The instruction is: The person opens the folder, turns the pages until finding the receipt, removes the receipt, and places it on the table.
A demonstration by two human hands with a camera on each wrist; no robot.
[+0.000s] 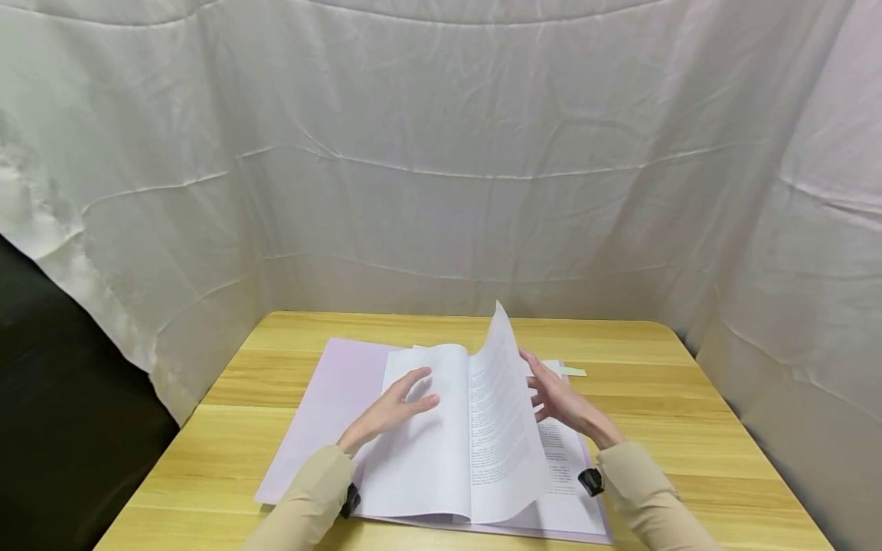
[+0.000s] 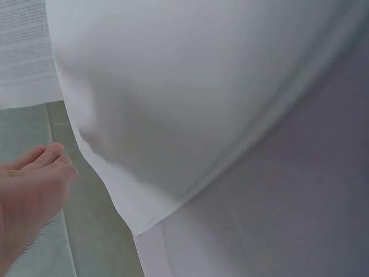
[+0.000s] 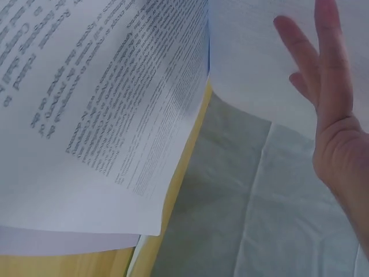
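Spread booklet of white sheets [image 1: 413,467] in a lilac folder [image 1: 320,417], lying between and beneath the two hands. The pages below the left hand [image 1: 389,409] look blank and roll smoothly over into the central fold; the lilac cover extends to that hand's outer side. One raised sheet [image 1: 498,428], thin and bowed, stands tilted between the hands, with small grey print showing on the side toward the left hand. Beneath the right hand [image 1: 561,398] lies a flat printed page [image 1: 561,463], and a pale tab [image 1: 574,372] projects just beyond that hand's far side. The booklet's long axis, marked by the fold, runs from the near edge of the bench [image 1: 689,405] away from the person, passing between the hands; the raised sheet's far corner points upward, above the right hand's fingertips.

The left hand is relaxed, thumb and fingers apart, grasping nothing; contact with the page cannot be told. The right hand, fingers extended and ungripping, lies at the raised sheet's outer edge, some fingertips hidden behind it.
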